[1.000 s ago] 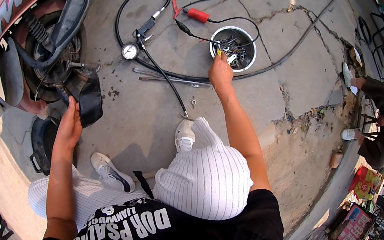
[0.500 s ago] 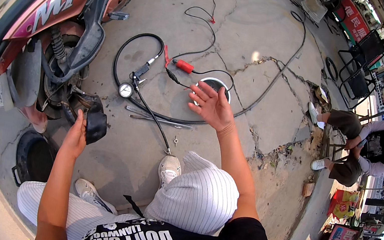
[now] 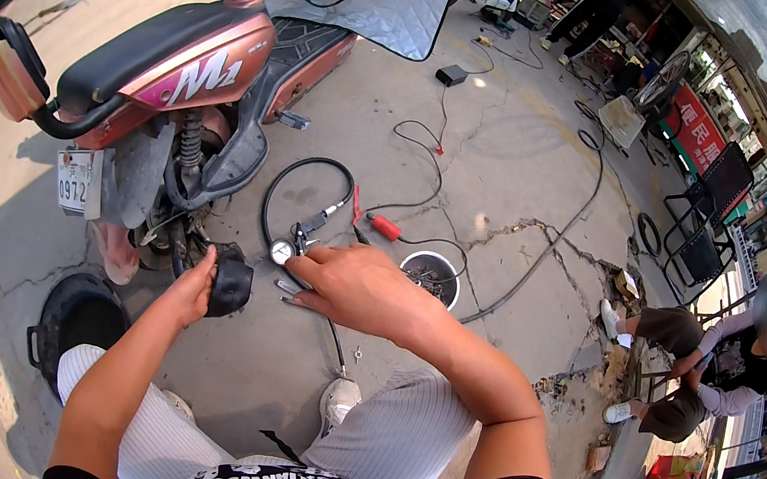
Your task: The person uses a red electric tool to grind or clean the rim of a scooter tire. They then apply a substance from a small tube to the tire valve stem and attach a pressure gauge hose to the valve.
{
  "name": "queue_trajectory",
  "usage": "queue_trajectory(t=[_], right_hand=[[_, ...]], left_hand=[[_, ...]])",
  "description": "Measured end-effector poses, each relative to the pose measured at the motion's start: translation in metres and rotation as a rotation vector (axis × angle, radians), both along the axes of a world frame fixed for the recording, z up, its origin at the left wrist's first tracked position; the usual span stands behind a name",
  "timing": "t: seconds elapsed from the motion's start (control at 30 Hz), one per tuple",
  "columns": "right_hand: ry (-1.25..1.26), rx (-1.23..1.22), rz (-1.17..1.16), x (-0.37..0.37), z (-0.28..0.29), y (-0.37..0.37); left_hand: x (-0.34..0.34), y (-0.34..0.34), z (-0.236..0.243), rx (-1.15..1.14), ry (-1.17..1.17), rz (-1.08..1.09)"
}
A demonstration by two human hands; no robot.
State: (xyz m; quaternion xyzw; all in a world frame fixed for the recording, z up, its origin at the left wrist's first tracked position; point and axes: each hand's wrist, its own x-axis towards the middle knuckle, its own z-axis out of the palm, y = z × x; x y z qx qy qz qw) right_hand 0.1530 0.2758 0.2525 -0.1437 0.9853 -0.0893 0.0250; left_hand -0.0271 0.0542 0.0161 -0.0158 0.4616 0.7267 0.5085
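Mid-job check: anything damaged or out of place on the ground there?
Two things: a jagged crack runs through the concrete beyond the metal bowl, and one small metal piece lies alone near the right shoe, away from the bowl's parts.

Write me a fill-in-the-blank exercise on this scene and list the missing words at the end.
1. The black part is touched by the person's ____ hand.
2. The cylinder near the bowl is coloured ____.
3. In the picture, the bowl is to the ____ of the gauge.
4. The seated person wears shoes coloured ____.

Missing words: left; red; right; white.
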Motion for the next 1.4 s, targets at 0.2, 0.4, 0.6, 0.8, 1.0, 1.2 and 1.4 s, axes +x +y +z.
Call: queue_trajectory(t=[0.2,0.4,0.6,0.8,1.0,1.2,1.4], right_hand=[[0.301,-0.234,0.063,-0.009,0.002,-0.060],[0.018,-0.209,0.210,-0.002,-0.035,-0.076],[-0.486,0.236,0.204,0.002,-0.081,-0.053],[-0.286,0.185,0.271,-0.015,-0.083,-0.070],[-0.213,0.188,0.449,-0.021,-0.105,-0.072],[-0.258,0.227,0.461,-0.029,-0.113,-0.079],[-0.309,0.099,0.310,-0.025,-0.101,-0.070]], left_hand=[[-0.029,-0.035,0.016,-0.246,0.032,-0.204],[-0.007,-0.046,0.001,-0.230,0.056,-0.257],[0.004,-0.030,0.013,-0.143,0.065,-0.236],[0.003,-0.024,0.008,-0.102,0.029,-0.206],[0.001,-0.024,0.010,-0.117,0.077,-0.199],[0.001,-0.030,0.017,-0.142,0.039,-0.132],[-0.011,-0.039,0.015,-0.142,0.004,-0.123]])
